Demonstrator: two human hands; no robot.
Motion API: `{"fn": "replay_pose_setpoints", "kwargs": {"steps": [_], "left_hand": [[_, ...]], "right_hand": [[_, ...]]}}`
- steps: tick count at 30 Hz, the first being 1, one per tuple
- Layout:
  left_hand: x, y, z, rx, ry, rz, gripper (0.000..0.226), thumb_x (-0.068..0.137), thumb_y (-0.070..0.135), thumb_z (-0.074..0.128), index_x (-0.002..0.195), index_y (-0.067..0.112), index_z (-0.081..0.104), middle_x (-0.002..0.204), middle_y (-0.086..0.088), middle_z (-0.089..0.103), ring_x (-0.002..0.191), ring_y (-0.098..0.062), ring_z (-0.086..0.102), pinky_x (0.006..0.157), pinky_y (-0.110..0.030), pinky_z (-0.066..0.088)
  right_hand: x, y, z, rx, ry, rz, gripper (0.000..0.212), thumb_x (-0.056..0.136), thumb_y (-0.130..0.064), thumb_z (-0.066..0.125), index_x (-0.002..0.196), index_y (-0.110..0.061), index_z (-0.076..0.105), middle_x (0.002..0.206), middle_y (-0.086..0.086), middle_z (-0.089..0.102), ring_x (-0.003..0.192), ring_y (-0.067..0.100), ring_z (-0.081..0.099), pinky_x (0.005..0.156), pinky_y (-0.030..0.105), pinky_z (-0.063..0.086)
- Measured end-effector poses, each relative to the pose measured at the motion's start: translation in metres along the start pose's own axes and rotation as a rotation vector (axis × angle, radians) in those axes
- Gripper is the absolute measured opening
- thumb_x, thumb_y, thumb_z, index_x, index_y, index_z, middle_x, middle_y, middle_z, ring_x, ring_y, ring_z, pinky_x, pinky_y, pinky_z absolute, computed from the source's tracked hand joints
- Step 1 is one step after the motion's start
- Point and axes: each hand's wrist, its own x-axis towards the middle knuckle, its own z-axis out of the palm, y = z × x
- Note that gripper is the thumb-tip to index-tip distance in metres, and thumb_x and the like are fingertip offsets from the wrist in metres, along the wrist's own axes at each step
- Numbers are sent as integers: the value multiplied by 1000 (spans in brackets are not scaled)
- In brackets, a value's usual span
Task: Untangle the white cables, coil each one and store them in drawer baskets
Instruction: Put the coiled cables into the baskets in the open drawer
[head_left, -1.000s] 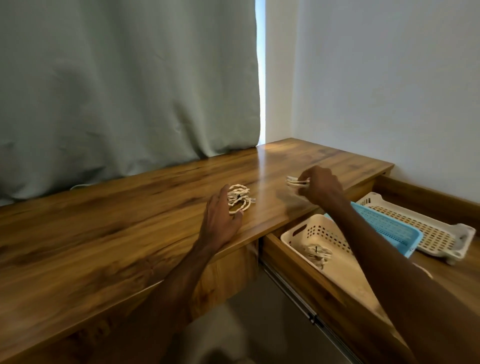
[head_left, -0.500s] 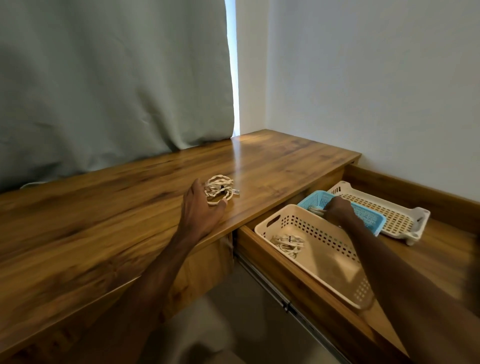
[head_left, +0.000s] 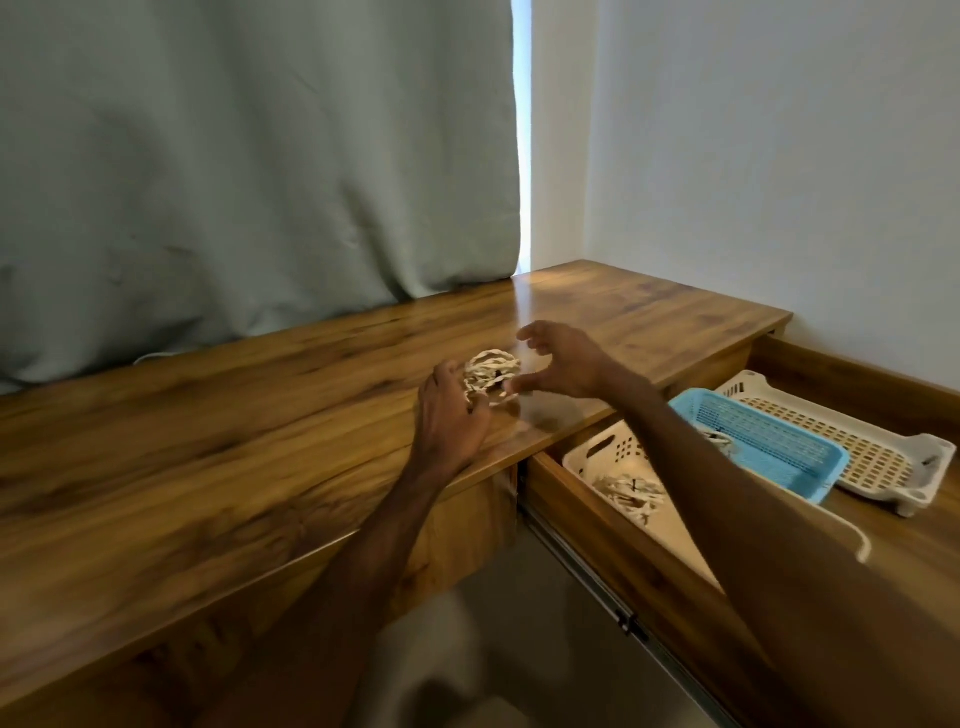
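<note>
A white coiled cable (head_left: 491, 370) is seen on the wooden bench (head_left: 260, 441), near its front edge and just left of the open drawer (head_left: 613, 525). The coil's side away from the drawer is held by the left hand (head_left: 449, 415): its grip is narrow, with the thumb raised beside the loops and the fingers curled against their lower edge, while the heel of the hand is rested on the bench. The right hand (head_left: 563, 364) is held over the bench on the drawer side of the coil, its grip wide, with fingers and thumb spread apart and nothing held; whether its thumb tip touches the loose cable end cannot be told.

Inside the drawer three baskets are found. At the drawer's left end a cream basket (head_left: 597, 452) is set, and a second coil (head_left: 631, 491) is lain in it, partly hidden by the right forearm. Beside it, toward the drawer's middle, a blue basket (head_left: 769, 447) is placed, with a small pale cable bundle (head_left: 719, 440) showing at its left end. Beyond it, toward the drawer's right, a flat perforated basket (head_left: 857, 441) is overlapped by the blue one.

Behind the bench a grey-green curtain (head_left: 234, 156) is hung, and behind the drawer a pale wall (head_left: 779, 156) is seen.
</note>
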Motion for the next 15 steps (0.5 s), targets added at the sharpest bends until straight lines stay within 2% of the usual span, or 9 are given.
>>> {"fn": "replay_pose_setpoints", "kwargs": {"steps": [2,6,9,12,15], "left_hand": [[0,0,-2,-6,3,-16,54,98,32,61,144,11,43,145,-11,51,136,-28,45,111,-39,39],[0,-1,-2,9,-3,-4,52,96,18,59,144,9,44,144,-12,52,136,-29,46,115,-41,38],[2,-3,-2,17,-6,14,51,97,16,56,146,8,43,146,-12,51,137,-28,45,116,-42,37],[4,-1,1,24,-8,46,46,102,22,53,145,9,45,147,-10,51,137,-24,44,113,-40,38],[5,4,10,80,-29,143,35,105,30,49,135,12,53,137,-7,56,130,-22,48,105,-38,40]], "right_hand": [[15,-17,19,-13,-42,-13,76,80,-32,86,143,-12,50,139,10,59,123,26,58,97,36,49],[31,-24,37,-149,-13,-11,45,80,-28,85,119,-12,70,116,9,72,105,26,66,90,40,54],[30,-16,31,-132,43,9,37,79,-30,86,111,-16,75,106,4,75,93,20,68,82,40,57],[22,-1,9,-132,123,7,26,80,-27,85,102,-14,78,94,4,76,82,18,67,70,32,50],[8,23,-24,-151,194,34,21,80,-27,86,94,-14,79,82,0,71,74,17,65,62,28,42]]}}
